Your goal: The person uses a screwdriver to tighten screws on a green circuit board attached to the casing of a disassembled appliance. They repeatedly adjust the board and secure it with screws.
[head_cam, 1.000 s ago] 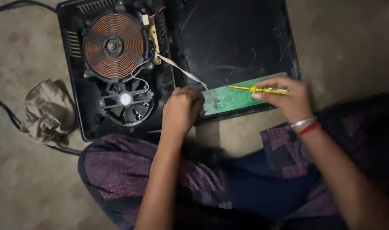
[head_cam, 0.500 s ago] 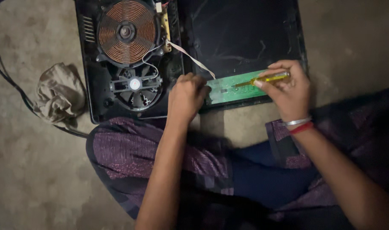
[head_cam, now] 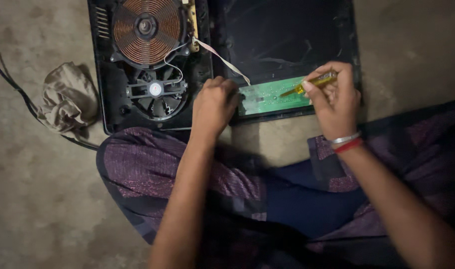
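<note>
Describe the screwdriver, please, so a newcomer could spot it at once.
Find the opened cooker's black lid, right of the copper coil. Along its near edge lies a green circuit board; the yellow-handled screwdriver, in the right hand, is the only yellow tool.

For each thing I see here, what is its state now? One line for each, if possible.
Cooker casing: opened, insides exposed.
Copper coil: uncovered, in the casing.
Fan: uncovered, below the coil.
Top panel: laid face down beside the casing.
Green circuit board: lying on the panel's edge.
Ribbon cable: runs from casing to board.
Screwdriver: held, tip on the board.
Right hand: shut on the screwdriver.
Left hand: curled, at the board's left end.
Cloth: crumpled on the floor.
</note>
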